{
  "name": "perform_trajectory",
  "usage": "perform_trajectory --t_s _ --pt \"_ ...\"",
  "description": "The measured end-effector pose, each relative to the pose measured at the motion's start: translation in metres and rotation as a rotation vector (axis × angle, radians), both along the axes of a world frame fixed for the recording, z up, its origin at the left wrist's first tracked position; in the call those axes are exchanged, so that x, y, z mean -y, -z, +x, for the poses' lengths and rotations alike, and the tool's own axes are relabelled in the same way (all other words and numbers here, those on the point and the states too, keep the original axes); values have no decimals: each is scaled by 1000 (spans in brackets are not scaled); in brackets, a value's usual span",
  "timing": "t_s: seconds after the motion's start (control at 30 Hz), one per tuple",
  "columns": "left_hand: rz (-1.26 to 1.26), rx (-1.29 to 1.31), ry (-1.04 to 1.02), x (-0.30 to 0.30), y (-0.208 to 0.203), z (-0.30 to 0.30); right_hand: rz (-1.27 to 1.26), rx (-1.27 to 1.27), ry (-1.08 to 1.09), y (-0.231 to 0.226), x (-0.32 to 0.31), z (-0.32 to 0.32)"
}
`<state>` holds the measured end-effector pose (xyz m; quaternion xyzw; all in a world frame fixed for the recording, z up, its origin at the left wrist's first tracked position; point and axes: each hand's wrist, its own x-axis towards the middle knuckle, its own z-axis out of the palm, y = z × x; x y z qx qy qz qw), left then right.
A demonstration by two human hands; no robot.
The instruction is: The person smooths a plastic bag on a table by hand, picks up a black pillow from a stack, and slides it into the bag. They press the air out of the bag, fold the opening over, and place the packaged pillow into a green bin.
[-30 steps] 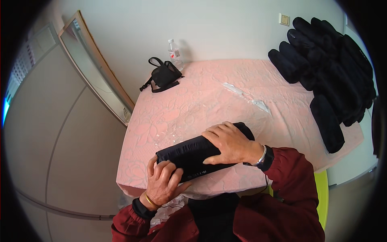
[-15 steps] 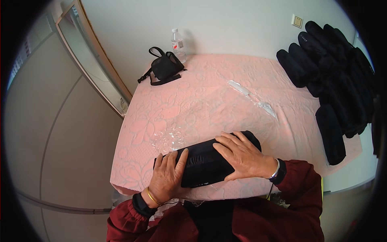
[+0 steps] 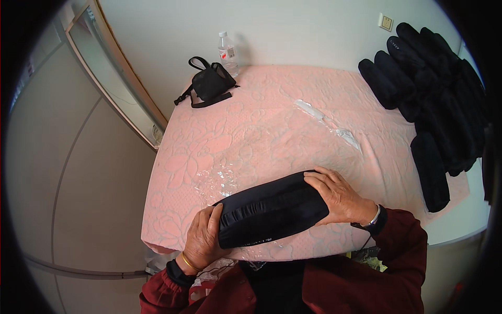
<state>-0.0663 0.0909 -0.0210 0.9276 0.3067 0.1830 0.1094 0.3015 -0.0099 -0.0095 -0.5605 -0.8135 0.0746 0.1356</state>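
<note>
A black bolster-like cushion (image 3: 269,212), long and rounded with a smooth fabric cover, lies slantwise at the near edge of the pink-covered table. My left hand (image 3: 203,235) grips its left end, thumb on top and the other fingers partly hidden behind. Around the right end curls my right hand (image 3: 342,196), fingers over the far top edge and thumb low at the near side. A row of wrinkles runs across the cushion's upper face. Beyond it, a clear plastic bag (image 3: 222,178) is spread on the pink cloth (image 3: 183,157).
Several similar black cushions (image 3: 431,99) are heaped at the right, with one (image 3: 431,175) lying nearest. A black strapped pouch (image 3: 212,81) and a plastic bottle (image 3: 228,55) stand at the back left by the wall. A white plastic strip (image 3: 329,125) lies mid-table.
My hands have slid outward from the top of the cushion to its two ends. The cushion has turned slightly, showing more of its wrinkled face.
</note>
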Motion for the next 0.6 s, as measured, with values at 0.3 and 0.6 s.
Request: perform_trajectory --t_s 0.3,0.6 --pt "-25 160 62 8 11 -10 53 -125 38 5 28 -1" --pt "-600 551 105 -1 -37 -24 170 -755 191 -7 32 10"
